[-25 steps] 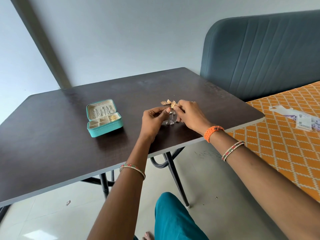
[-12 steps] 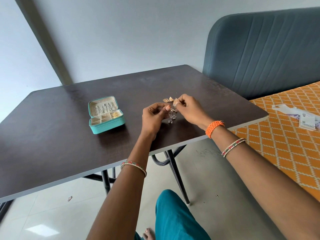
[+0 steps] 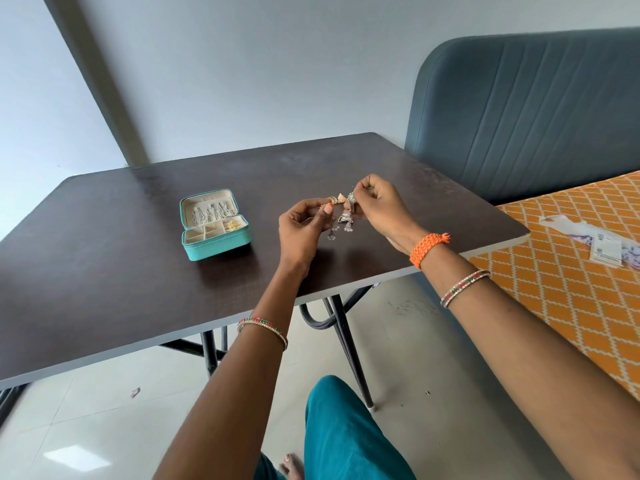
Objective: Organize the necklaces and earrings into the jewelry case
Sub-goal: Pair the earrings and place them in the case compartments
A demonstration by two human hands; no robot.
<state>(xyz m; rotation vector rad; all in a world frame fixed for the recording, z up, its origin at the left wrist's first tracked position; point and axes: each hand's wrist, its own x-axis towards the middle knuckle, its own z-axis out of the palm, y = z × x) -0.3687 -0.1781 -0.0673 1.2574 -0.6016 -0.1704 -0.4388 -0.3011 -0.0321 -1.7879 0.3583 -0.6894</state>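
Head view: my left hand [image 3: 300,226] and right hand [image 3: 377,204] pinch tangled earrings [image 3: 341,221] between fingers. I should separate slowly; jewelry case [image 3: 215,225] sits left.

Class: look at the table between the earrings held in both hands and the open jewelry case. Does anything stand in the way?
Nothing visible does. Bare table lies between the earrings and the open jewelry case.

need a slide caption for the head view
Both hands, left and right, pinch dangling earrings above the dark table, right of the open teal jewelry case.
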